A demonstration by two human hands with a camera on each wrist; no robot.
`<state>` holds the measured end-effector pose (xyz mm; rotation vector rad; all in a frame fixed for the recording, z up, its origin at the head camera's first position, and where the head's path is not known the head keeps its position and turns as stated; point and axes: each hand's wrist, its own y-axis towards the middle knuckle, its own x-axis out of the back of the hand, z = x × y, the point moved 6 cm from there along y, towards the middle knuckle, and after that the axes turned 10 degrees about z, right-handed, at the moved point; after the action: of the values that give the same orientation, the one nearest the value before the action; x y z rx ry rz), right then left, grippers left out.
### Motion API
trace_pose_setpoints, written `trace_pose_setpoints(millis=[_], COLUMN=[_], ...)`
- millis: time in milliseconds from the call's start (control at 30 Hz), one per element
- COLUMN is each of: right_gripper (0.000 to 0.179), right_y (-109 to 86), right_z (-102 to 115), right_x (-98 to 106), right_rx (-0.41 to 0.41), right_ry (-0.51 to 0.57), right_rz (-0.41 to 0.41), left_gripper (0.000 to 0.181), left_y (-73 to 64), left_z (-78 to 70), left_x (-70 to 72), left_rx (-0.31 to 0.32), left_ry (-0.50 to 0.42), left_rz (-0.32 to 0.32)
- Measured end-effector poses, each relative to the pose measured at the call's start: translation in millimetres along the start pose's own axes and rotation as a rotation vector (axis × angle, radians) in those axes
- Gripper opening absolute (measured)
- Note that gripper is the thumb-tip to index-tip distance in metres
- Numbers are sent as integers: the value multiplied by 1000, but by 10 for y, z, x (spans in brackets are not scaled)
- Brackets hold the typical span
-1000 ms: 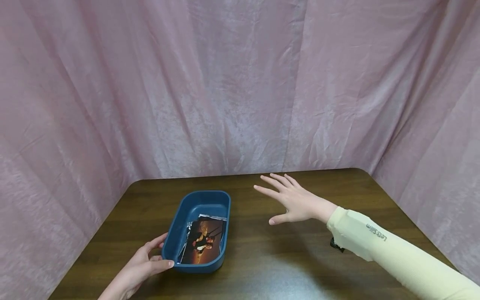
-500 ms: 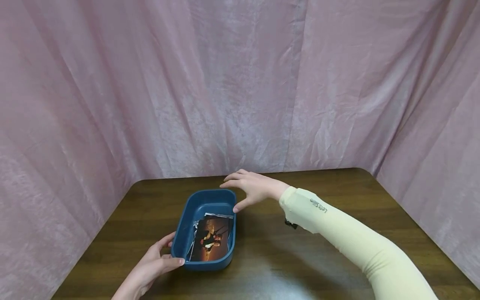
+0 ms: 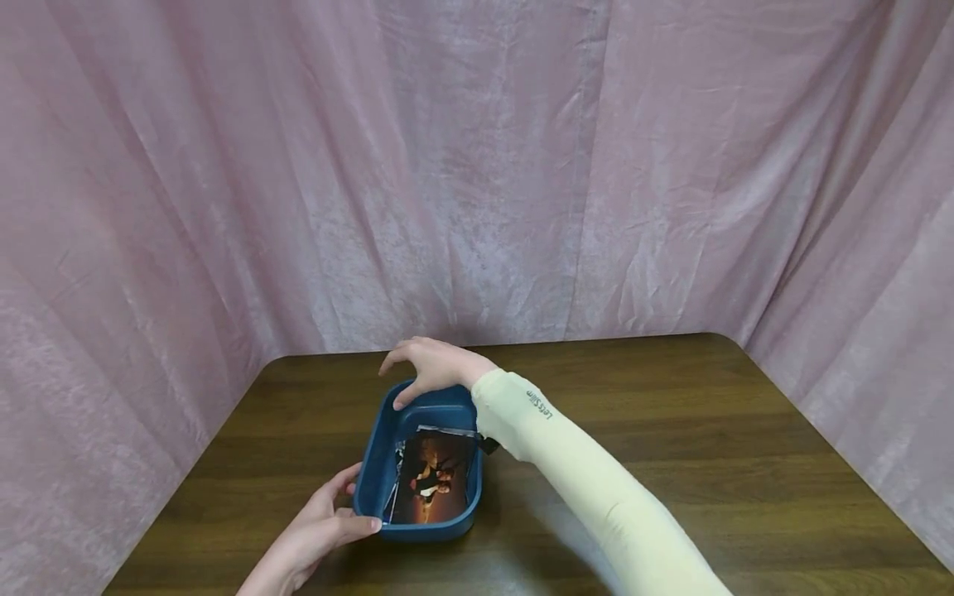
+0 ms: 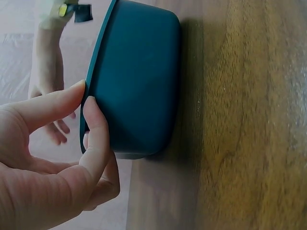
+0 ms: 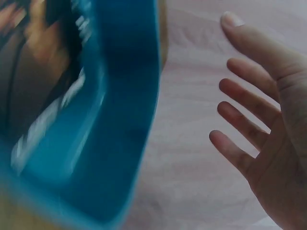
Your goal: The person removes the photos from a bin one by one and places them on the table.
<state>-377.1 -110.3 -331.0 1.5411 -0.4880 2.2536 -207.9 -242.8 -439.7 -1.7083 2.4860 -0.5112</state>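
A blue, rounded rectangular plastic tub [image 3: 383, 451] stands on the table, holding several flat picture cards or photos. On top lies a dark orange-brown picture [image 3: 432, 480] with figures on it; silvery edges show beneath. My left hand [image 3: 320, 526] pinches the tub's near left rim, thumb on top and fingers against the outer wall, as the left wrist view shows. Over the tub's far end hovers my right hand [image 3: 432, 364], holding nothing. In the right wrist view its fingers [image 5: 244, 120] are spread and apart from the tub's wall [image 5: 127, 105].
The brown wooden table [image 3: 671, 430] has rounded far corners. Pink velvety curtains [image 3: 477, 165] hang behind it and at both sides. A pale yellow sleeve [image 3: 589, 480] covers my right arm, which crosses over the tub's right side.
My right hand has swept left from the table's right side to above the tub's far end. The tub has shifted slightly right in view, my left hand still on its rim.
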Motion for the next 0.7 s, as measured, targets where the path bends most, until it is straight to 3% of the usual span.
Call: trace_pose_setpoints(millis=[133, 300, 500, 700], right_gripper=[47, 37, 28, 43], right_y=[103, 177, 140, 13], right_z=[-67, -155, -158, -93], right_x=[-139, -486, -852, -1018], right_rx=[-23, -62, -214, -356], right_ry=[167, 338, 367, 288], right_rz=[-75, -130, 32, 222], left_gripper=[88, 90, 91, 93], left_y=[3, -1, -15, -52], left_z=[-15, -3, 37, 44], left_x=[-25, -34, -18, -20], left_rx=[-2, 20, 81, 43], left_ry=[14, 11, 26, 18], left_rz=[32, 57, 55, 120])
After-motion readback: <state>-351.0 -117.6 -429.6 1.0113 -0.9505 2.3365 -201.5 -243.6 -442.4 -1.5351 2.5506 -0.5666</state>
